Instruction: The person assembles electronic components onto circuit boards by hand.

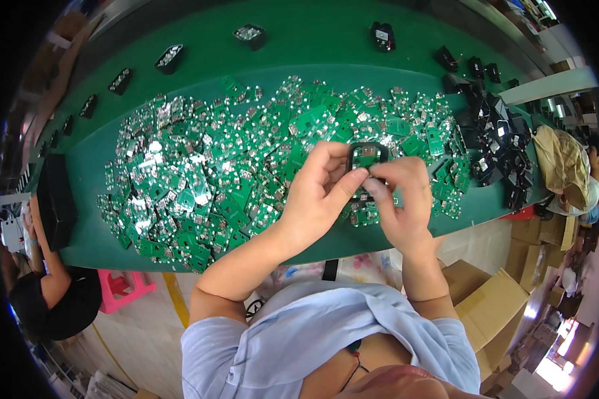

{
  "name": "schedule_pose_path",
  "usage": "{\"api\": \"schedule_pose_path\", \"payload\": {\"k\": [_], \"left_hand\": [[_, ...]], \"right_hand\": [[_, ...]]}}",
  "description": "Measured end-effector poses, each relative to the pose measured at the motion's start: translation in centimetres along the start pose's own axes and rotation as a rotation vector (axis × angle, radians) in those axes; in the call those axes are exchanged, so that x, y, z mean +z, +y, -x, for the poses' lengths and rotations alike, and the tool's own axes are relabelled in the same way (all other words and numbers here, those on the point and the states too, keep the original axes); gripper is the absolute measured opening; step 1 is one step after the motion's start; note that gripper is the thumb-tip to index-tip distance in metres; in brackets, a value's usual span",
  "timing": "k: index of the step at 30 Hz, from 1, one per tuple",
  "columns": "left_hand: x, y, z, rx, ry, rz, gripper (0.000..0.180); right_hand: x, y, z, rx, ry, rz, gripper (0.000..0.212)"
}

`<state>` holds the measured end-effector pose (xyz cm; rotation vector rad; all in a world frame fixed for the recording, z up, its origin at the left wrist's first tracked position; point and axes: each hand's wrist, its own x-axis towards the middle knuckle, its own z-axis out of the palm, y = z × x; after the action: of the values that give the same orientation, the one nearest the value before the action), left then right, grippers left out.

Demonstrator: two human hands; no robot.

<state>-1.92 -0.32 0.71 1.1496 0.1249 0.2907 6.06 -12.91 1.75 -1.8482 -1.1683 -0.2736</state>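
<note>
Over the right part of a wide heap of green circuit boards (pixel 246 173), I hold a small black plastic housing (pixel 351 154) with a green circuit board (pixel 366 154) set inside it. My left hand (pixel 321 189) grips the housing's left side, thumb across its lower edge. The fingers of my right hand (pixel 404 199) are bent and pinched at the housing's lower right edge, slightly blurred. Whether a small part sits between those fingertips is hidden.
Black housings (pixel 502 139) lie piled on the right of the green table (pixel 93 226). Along the far strip stand several small black housings with parts, such as this one (pixel 249 34). A black box (pixel 54 199) stands at the left; cardboard boxes (pixel 489 302) and a pink stool (pixel 123 289) are below.
</note>
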Motion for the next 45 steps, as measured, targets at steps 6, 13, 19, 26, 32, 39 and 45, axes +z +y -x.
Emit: {"api": "schedule_pose_path", "payload": {"k": [6,13,19,26,32,39,45], "left_hand": [[0.0,2.4,-2.5,0.016,-0.023,-0.073,0.019],[-2.4,0.8,-13.2,0.116,0.047,-0.314,0.018],[-9.1,-2.3,-26.3,-0.045,0.398,-0.991,0.037],[-9.2,-1.9,-27.3,0.157,0.504,-1.497,0.053],[-5.6,-1.1,-23.6,0.427,0.051,-1.398,0.049],[-1.2,2.2,-17.8,-0.121,-0.032,-0.641,0.023],[-2.1,1.3,-14.0,0.242,0.053,-1.010,0.028]], "right_hand": [[-1.3,0.4,-2.4,0.474,-0.129,-0.587,0.039],[0.5,7.5,-8.8,0.323,-0.088,-0.241,0.042],[4.4,19.4,-14.3,0.790,0.003,0.295,0.074],[4.3,21.6,-15.2,0.796,-0.213,0.216,0.038],[4.4,17.6,-13.5,0.679,-0.027,-0.606,0.018],[-0.2,11.4,-9.9,0.106,-0.013,0.513,0.022],[-0.3,7.3,-8.5,0.173,-0.111,0.614,0.025]]}}
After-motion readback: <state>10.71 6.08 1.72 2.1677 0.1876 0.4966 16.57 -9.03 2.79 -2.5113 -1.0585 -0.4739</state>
